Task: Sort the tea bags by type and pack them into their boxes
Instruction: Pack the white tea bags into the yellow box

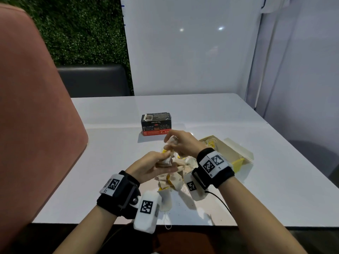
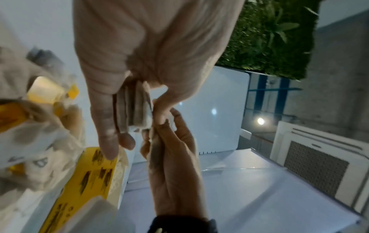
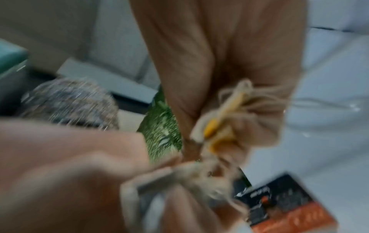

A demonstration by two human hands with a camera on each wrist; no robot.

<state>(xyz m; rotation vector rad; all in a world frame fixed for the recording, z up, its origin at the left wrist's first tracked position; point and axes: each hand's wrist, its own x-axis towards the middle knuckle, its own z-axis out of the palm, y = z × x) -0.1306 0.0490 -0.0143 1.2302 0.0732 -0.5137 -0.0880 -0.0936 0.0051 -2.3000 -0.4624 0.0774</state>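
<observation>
A white table is taken as the landmark. A pink chair back is seen at its left edge; a dark cushioned seat and a green foliage wall lie beyond its far-left corner. A white panel stands behind its far edge.

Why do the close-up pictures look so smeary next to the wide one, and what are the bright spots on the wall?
Head view: fairly sharp, edges bent by the wide lens, two lamp reflections on the glossy white wall. Left wrist view: the stack of tea bags is clear, the yellow box smeared. Right wrist view: heavy motion blur; the black box print is unreadable.
</observation>
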